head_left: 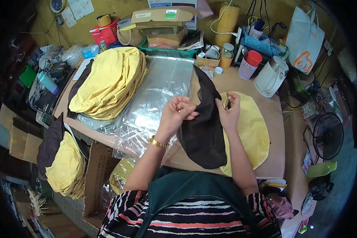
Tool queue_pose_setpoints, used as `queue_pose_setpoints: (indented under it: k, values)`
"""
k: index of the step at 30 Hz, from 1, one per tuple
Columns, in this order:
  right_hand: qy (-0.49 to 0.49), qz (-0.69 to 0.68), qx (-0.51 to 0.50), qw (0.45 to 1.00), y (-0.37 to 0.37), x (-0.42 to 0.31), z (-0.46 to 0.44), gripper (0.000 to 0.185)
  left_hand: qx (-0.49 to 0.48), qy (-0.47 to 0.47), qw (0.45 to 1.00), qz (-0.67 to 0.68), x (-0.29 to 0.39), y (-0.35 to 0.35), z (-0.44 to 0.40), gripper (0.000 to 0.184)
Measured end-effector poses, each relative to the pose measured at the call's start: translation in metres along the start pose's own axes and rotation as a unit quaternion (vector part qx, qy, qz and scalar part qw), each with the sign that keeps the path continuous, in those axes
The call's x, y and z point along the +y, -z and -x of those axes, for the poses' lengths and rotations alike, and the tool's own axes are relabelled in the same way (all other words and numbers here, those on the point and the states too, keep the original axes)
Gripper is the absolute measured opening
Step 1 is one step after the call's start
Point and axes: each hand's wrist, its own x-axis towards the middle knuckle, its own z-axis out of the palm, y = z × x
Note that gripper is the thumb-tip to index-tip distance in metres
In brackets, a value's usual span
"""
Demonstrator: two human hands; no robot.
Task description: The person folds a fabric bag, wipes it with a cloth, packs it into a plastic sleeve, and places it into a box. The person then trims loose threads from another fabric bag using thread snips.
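Dark brown fabric (204, 135) lies over a yellow fabric piece (252, 131) on the table (275, 158). My left hand (177, 114), with a gold watch at the wrist, is at the dark fabric's left edge, thumb and fingers pinched together; what is between them is too small to make out. My right hand (229, 112) is at the dark fabric's right edge, fingers closed on a small dark item that I cannot make out. Clear plastic sheets (158, 91) lie to the left of the fabric.
A stack of yellow fabric (109, 83) is at the table's left. Behind are a green basket (166, 51), a red-lidded container (250, 65) and a white kettle (271, 76). A cardboard box (96, 178) stands below the front edge, and a black fan (327, 135) at the right.
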Motion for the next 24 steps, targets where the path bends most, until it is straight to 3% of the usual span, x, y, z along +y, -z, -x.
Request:
queue_pose_setpoints:
  k: [1, 2, 4, 7, 8, 10, 11, 12, 13, 15, 16, 18, 21, 22, 24]
  values:
    - [-0.029, 0.093, -0.024, 0.995, 0.003, 0.04, 0.006, 0.033, 0.042, 0.022, 0.995, -0.092, -0.009, 0.015, -0.006, 0.027]
    - [-0.03, 0.092, -0.024, 0.995, 0.01, 0.068, 0.01, 0.033, 0.042, 0.022, 0.994, -0.094, -0.019, 0.028, -0.009, 0.027]
    - [0.03, 0.158, -0.059, 0.985, 0.029, 0.106, 0.015, 0.031, 0.095, -0.017, 0.986, -0.138, -0.04, 0.049, -0.015, 0.036]
    - [-0.061, 0.092, -0.117, 0.987, 0.052, 0.133, -0.013, 0.028, 0.081, -0.034, 0.987, -0.138, -0.071, 0.057, -0.018, 0.041]
    - [-0.105, 0.079, -0.161, 0.978, 0.056, 0.086, -0.024, 0.032, 0.088, -0.027, 0.99, -0.106, -0.07, 0.042, -0.017, 0.042]
    - [-0.18, -0.128, -0.244, 0.944, 0.046, 0.015, -0.031, 0.041, 0.053, -0.031, 0.995, -0.083, -0.066, 0.017, -0.017, 0.042]
    - [-0.164, -0.221, -0.289, 0.917, 0.036, -0.015, -0.029, 0.046, 0.022, -0.035, 0.997, -0.063, -0.067, 0.007, -0.016, 0.042]
    - [-0.151, -0.228, -0.359, 0.892, 0.027, -0.013, -0.025, 0.047, 0.0, -0.057, 0.997, -0.048, -0.067, -0.001, -0.017, 0.04]
    - [-0.162, -0.212, -0.403, 0.875, 0.016, -0.021, -0.023, 0.03, -0.002, -0.055, 0.997, -0.048, -0.063, -0.005, -0.018, 0.04]
    - [-0.14, -0.149, -0.422, 0.883, 0.009, -0.004, -0.021, 0.01, 0.025, -0.117, 0.985, -0.126, -0.049, -0.007, -0.018, 0.035]
    - [-0.137, -0.148, -0.422, 0.884, 0.011, -0.001, -0.023, 0.01, 0.071, -0.108, 0.984, -0.119, -0.033, -0.007, -0.013, 0.029]
    - [-0.162, -0.171, -0.306, 0.922, 0.018, 0.003, -0.021, 0.021, 0.169, -0.106, 0.976, -0.092, -0.017, 0.018, -0.01, 0.016]
    - [-0.146, -0.196, -0.279, 0.929, 0.026, -0.009, -0.021, 0.02, 0.147, -0.115, 0.978, -0.09, -0.01, 0.071, -0.013, 0.039]
    - [-0.145, -0.197, -0.278, 0.929, 0.026, -0.013, -0.022, 0.02, 0.159, -0.094, 0.965, -0.185, -0.014, 0.056, -0.013, 0.043]
    - [-0.131, -0.2, -0.276, 0.931, 0.023, -0.021, -0.025, 0.019, 0.017, -0.122, 0.962, -0.242, -0.025, 0.028, -0.013, 0.041]
